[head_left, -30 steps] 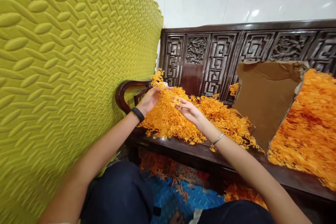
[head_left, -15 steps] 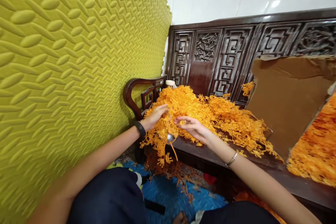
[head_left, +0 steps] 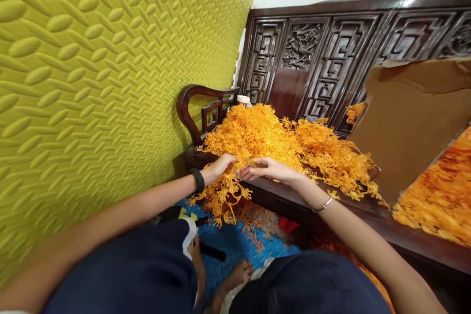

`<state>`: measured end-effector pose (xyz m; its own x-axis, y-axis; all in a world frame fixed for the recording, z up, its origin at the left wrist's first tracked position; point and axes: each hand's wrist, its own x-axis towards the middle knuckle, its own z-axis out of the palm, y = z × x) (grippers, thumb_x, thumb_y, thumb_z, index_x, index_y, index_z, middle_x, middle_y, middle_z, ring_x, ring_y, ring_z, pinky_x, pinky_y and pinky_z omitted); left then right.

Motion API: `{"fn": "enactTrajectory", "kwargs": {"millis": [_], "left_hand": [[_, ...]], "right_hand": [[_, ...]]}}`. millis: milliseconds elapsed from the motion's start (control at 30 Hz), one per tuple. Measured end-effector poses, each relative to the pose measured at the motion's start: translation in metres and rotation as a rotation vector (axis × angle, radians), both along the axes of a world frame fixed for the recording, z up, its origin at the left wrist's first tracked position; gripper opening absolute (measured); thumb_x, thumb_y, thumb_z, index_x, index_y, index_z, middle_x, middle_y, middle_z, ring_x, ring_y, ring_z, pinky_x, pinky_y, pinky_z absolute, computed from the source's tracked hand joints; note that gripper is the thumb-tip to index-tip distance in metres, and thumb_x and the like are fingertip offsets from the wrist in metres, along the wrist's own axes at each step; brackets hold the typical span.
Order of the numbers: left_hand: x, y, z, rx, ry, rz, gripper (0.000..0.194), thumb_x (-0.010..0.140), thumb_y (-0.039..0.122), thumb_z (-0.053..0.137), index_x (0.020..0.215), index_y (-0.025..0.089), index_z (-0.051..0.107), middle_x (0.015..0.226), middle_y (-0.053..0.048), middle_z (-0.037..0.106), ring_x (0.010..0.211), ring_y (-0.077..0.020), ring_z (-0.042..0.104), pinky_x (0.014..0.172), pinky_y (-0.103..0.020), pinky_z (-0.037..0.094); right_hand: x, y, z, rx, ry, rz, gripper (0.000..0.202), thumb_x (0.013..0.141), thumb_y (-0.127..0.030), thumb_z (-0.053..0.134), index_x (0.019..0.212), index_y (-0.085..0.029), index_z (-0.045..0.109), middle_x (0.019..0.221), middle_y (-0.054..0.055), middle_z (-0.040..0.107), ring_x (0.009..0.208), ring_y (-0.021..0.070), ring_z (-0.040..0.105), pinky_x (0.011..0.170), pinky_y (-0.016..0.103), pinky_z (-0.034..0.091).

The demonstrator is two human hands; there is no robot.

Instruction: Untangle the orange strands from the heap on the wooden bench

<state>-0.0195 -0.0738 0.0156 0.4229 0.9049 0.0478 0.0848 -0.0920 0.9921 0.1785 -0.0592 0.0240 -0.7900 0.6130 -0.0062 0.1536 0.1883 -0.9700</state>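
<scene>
My left hand (head_left: 221,168) is closed on a clump of orange branching plastic sprigs (head_left: 230,191), which hangs over the front edge of a dark wooden bench (head_left: 265,194). Facing it, my right hand (head_left: 270,169) has its fingers bent and gathered at the same clump. Its fingertips seem to pinch some strands, though the sprigs partly hide them. Just behind both hands rises a big loose heap of the same orange sprigs (head_left: 257,130) on the bench seat.
A yellow textured foam mat (head_left: 110,83) stands upright at the left. The bench's carved backrest (head_left: 285,88) is behind, with a white-lidded jar (head_left: 243,100) near the armrest (head_left: 187,108). A cardboard sheet (head_left: 415,117) leans at the right, beside more orange pieces (head_left: 441,191). Blue matting (head_left: 235,243) covers the floor.
The view has tilted and shifted. My hands have come closer together on the clump, and the right fingers have bent inward. A shiny round metal thing seen below the hands before is now hidden.
</scene>
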Motion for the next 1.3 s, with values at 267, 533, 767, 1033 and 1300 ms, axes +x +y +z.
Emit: {"fn": "enactTrajectory", "kwargs": {"millis": [267, 533, 767, 1033, 1300], "left_hand": [[-0.038, -0.054, 0.000, -0.058, 0.047, -0.168, 0.037, 0.066, 0.046, 0.041, 0.063, 0.014, 0.060, 0.041, -0.003, 0.051, 0.039, -0.0124, 0.042, 0.045, -0.026, 0.030], [-0.032, -0.105, 0.019, 0.026, 0.118, -0.343, 0.041, 0.075, 0.054, 0.047, 0.066, 0.016, 0.060, 0.051, 0.001, 0.051, 0.047, -0.0105, 0.040, 0.048, -0.024, 0.032], [-0.022, -0.112, 0.026, 0.192, 0.196, -0.593, 0.031, 0.080, 0.044, 0.052, 0.077, 0.015, 0.063, 0.074, -0.003, 0.061, 0.069, -0.0144, 0.050, 0.068, -0.027, 0.040], [-0.016, -0.103, 0.002, 0.060, 0.351, -0.840, 0.028, 0.073, 0.040, 0.061, 0.067, 0.016, 0.049, 0.056, 0.006, 0.038, 0.050, -0.0072, 0.029, 0.047, -0.021, 0.025], [-0.002, -0.095, -0.005, 0.286, 0.461, -0.905, 0.014, 0.077, 0.024, 0.054, 0.067, 0.015, 0.050, 0.056, 0.006, 0.037, 0.051, -0.0063, 0.032, 0.045, -0.018, 0.026]], "right_hand": [[-0.037, -0.049, -0.009, 0.239, -0.035, -0.016, 0.036, 0.083, -0.044, 0.053, 0.085, -0.010, 0.066, 0.083, 0.008, 0.068, 0.073, 0.0113, 0.061, 0.071, 0.026, 0.048], [-0.031, -0.119, 0.012, 0.387, -0.200, -0.029, 0.032, 0.081, -0.039, 0.054, 0.071, -0.010, 0.065, 0.064, 0.003, 0.063, 0.057, 0.0097, 0.056, 0.056, 0.021, 0.043], [-0.029, -0.150, 0.020, 0.358, -0.221, -0.013, 0.038, 0.087, -0.042, 0.046, 0.082, -0.010, 0.066, 0.066, 0.003, 0.063, 0.060, 0.0091, 0.058, 0.061, 0.021, 0.047], [-0.012, -0.163, 0.009, 0.061, -0.430, 0.185, 0.055, 0.090, -0.049, 0.035, 0.074, -0.009, 0.068, 0.063, 0.005, 0.063, 0.061, 0.0122, 0.060, 0.070, 0.024, 0.049], [-0.002, -0.165, 0.008, -0.035, -0.545, 0.185, 0.046, 0.088, -0.033, 0.037, 0.060, -0.011, 0.065, 0.060, 0.005, 0.063, 0.060, 0.0127, 0.060, 0.067, 0.022, 0.047]]}}
